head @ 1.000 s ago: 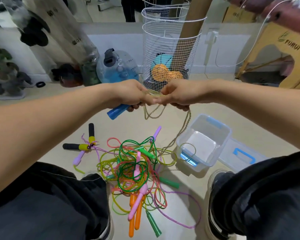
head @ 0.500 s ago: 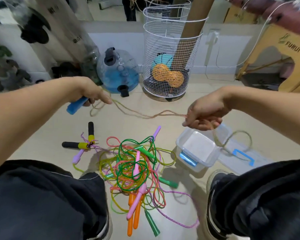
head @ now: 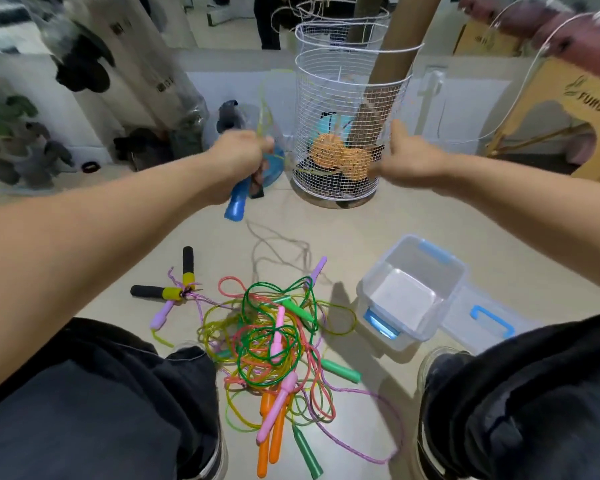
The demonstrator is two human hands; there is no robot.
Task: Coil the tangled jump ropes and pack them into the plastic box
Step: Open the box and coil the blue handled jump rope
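A pale beige smooth floor (head: 430, 220) carries everything. Near its centre lies a tangled heap of green, yellow, pink and purple jump ropes (head: 274, 344), with orange, pink and green handles pointing toward 6 o'clock. At 9 o'clock from the heap lie two black foam handles with yellow collars (head: 174, 282). At 3 o'clock sits a clear plastic box with blue latches (head: 413, 292), and just beyond it, flat on the floor, a clear lid with a blue handle (head: 485, 320). At 12 o'clock stands a tall white wire-mesh basket (head: 343, 133).
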